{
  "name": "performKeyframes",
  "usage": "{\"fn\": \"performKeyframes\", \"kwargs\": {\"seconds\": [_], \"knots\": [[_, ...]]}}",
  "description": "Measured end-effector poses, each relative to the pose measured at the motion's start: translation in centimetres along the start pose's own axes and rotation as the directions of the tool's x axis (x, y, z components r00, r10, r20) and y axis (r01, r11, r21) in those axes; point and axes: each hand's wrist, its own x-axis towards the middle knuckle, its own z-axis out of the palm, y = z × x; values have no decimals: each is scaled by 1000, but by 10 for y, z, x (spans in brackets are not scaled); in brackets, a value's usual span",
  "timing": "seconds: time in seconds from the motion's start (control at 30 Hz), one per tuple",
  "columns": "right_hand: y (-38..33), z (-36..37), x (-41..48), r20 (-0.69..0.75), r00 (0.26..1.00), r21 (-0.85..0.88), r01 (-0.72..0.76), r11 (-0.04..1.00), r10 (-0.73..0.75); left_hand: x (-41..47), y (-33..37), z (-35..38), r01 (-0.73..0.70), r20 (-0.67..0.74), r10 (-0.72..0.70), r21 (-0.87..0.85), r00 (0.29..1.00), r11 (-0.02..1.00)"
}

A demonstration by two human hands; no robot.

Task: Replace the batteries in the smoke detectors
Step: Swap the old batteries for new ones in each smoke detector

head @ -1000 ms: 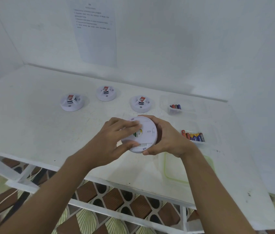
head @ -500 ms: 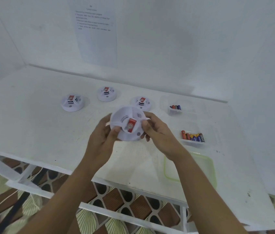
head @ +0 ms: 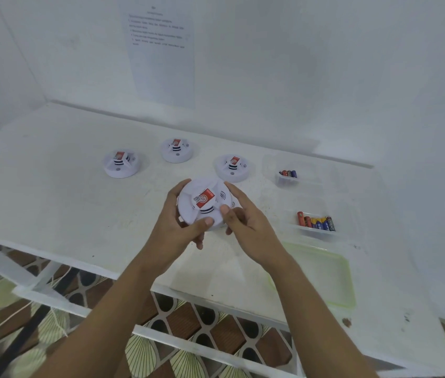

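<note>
Our left hand (head: 173,227) grips the smoke detector (head: 196,186) by its left rim: the fingers curl behind the housing and the thumb presses on the lower front edge. Our right hand (head: 245,222) grips the same unit from the right, with the thumb on the face, the index finger laid along the right rim, and the other fingers curled beneath. We hold the smoke detector above the table (head: 52,192), near its front edge, tilted toward us with the red label (head: 205,199) facing up.

Three further units stand on the table behind it, each label-side up: the left detector (head: 121,165), the middle detector (head: 176,151) and the right detector (head: 232,168). The right detector sits just beyond our right fingertips.

To the right we see a far tray (head: 286,181) holding a few batteries (head: 288,173), and a near tray (head: 316,233) holding a row of batteries (head: 316,223). A green-rimmed container (head: 325,271) lies closer to the front edge. A printed sheet (head: 161,55) hangs on the wall.
</note>
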Motion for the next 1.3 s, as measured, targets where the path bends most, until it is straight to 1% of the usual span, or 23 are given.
{"fn": "performKeyframes", "kwargs": {"seconds": [0.27,0.77,0.93,1.3], "knots": [[3,5,-5,-26,1000,4,-11,1000,12,1,-7,1,-3,10,3,30,1000,1000],[4,4,-6,-16,1000,-5,-21,1000,21,3,-17,-4,-7,0,7,35,1000,999],[4,4,-6,-3,1000,-1,-28,1000,28,4,-19,-7,-2,-15,4,86,1000,996],[3,6,-4,-8,1000,-23,-27,999,26,3,-14,-6,-9,6,8,26,1000,1000]]}}
